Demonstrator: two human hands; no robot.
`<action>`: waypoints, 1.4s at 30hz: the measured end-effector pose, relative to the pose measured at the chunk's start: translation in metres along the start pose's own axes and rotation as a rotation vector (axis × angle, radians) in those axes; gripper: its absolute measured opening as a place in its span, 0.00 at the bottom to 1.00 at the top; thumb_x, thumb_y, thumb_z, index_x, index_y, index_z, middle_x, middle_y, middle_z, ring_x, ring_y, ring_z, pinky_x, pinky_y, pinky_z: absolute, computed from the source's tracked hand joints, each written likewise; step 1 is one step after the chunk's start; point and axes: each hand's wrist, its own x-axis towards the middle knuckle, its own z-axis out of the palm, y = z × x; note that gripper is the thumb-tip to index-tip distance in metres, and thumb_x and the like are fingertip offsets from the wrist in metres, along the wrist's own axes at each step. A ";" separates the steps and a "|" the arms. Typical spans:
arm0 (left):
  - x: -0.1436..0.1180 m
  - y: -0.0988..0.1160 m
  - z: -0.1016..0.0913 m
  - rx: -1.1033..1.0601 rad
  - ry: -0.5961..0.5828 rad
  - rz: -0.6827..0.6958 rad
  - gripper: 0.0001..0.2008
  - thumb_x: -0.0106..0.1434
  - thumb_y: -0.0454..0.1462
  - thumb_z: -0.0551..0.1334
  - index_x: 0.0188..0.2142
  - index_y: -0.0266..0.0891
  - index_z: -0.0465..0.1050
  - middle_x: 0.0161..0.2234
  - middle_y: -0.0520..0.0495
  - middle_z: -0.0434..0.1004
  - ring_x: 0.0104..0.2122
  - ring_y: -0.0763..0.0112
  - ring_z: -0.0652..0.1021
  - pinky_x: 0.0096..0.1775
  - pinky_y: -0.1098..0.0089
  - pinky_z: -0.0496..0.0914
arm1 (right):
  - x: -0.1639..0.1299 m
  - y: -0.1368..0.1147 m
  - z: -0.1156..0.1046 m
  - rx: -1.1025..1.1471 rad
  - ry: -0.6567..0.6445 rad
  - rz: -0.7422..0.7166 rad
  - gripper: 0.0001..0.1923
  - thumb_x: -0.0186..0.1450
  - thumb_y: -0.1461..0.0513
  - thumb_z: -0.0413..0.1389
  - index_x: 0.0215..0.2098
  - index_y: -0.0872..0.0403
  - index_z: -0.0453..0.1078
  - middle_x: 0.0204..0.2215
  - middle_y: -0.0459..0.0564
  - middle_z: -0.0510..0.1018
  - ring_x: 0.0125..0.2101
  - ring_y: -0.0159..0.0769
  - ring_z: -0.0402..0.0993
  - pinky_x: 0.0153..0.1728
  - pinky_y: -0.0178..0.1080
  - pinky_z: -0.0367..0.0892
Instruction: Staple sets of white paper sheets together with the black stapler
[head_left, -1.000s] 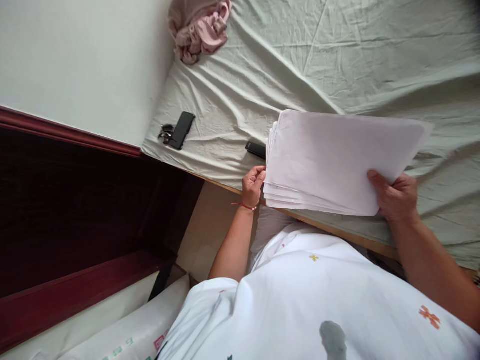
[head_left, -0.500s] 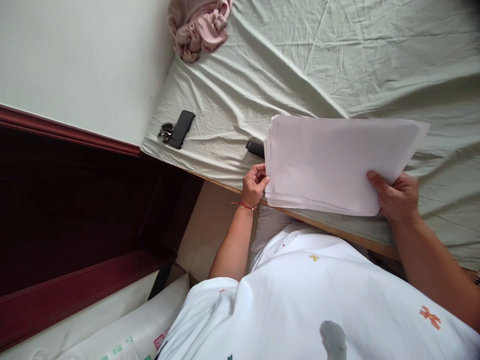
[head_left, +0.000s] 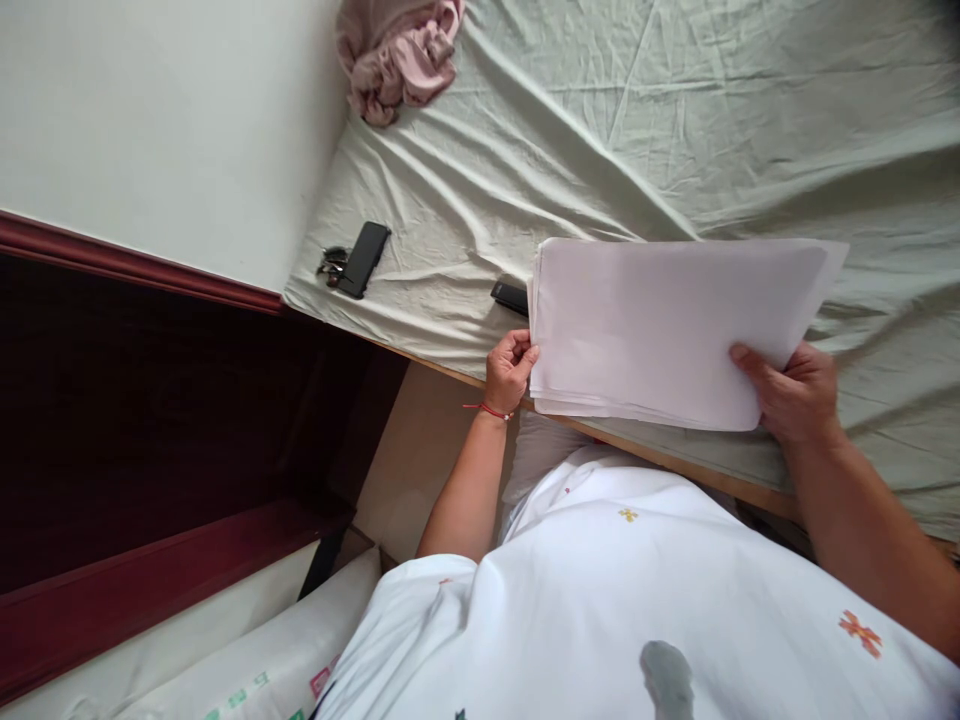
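While gripped at both short ends, stack of paper (head_left: pixel 660 330) hovering just above bed sheet (head_left: pixel 600 130), long axis left to right; left hand (head_left: pixel 508 368) pinching left edge, right hand (head_left: pixel 791 390) clamping right near corner, equally close.

- No words, brands or numbers are showing clearly enough to read.
- The top sheet of the stack of paper (head_left: pixel 660 330) is showing blank.
- Green and pink marks are showing on the white wrapped package (head_left: pixel 262 680) at the bottom edge, too small and cut off to make out.
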 end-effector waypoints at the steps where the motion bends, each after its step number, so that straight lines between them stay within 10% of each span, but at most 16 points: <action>1: 0.000 0.000 -0.001 -0.012 -0.007 0.002 0.16 0.59 0.45 0.72 0.42 0.38 0.76 0.30 0.51 0.79 0.30 0.74 0.76 0.35 0.73 0.69 | 0.000 -0.001 -0.001 -0.005 -0.023 0.016 0.22 0.47 0.51 0.77 0.35 0.53 0.83 0.35 0.47 0.84 0.30 0.32 0.77 0.34 0.38 0.77; 11: 0.002 0.018 -0.001 -0.136 -0.177 -0.091 0.27 0.55 0.47 0.77 0.50 0.41 0.75 0.46 0.45 0.84 0.46 0.63 0.82 0.49 0.63 0.75 | -0.012 -0.009 0.002 -0.008 -0.111 0.041 0.18 0.46 0.58 0.77 0.34 0.50 0.83 0.39 0.45 0.86 0.38 0.35 0.79 0.45 0.41 0.78; 24: 0.007 0.073 -0.006 -0.092 -0.036 0.109 0.30 0.50 0.52 0.79 0.50 0.48 0.78 0.45 0.47 0.82 0.51 0.58 0.81 0.51 0.57 0.79 | -0.015 -0.063 0.005 -0.029 -0.100 -0.310 0.16 0.46 0.58 0.76 0.28 0.48 0.76 0.29 0.42 0.82 0.35 0.41 0.80 0.50 0.52 0.77; 29: 0.005 0.053 -0.007 -0.031 -0.132 0.029 0.26 0.49 0.49 0.80 0.44 0.43 0.79 0.42 0.46 0.83 0.45 0.58 0.82 0.48 0.57 0.80 | -0.012 -0.056 -0.001 -0.292 -0.286 -0.227 0.17 0.46 0.56 0.77 0.28 0.51 0.78 0.27 0.45 0.81 0.28 0.35 0.74 0.33 0.40 0.76; 34: 0.004 0.030 -0.004 0.058 -0.259 -0.111 0.20 0.50 0.48 0.78 0.34 0.37 0.81 0.33 0.46 0.83 0.36 0.62 0.81 0.42 0.60 0.78 | -0.005 -0.033 -0.005 -0.352 -0.269 -0.112 0.24 0.44 0.49 0.77 0.31 0.53 0.77 0.30 0.47 0.82 0.30 0.33 0.74 0.38 0.39 0.76; 42: 0.010 0.045 -0.012 0.162 -0.240 0.025 0.16 0.50 0.44 0.78 0.37 0.47 0.80 0.36 0.49 0.83 0.46 0.57 0.81 0.57 0.54 0.74 | 0.001 -0.047 -0.004 -0.405 -0.348 -0.119 0.22 0.44 0.46 0.76 0.29 0.50 0.81 0.29 0.46 0.83 0.31 0.38 0.77 0.38 0.42 0.78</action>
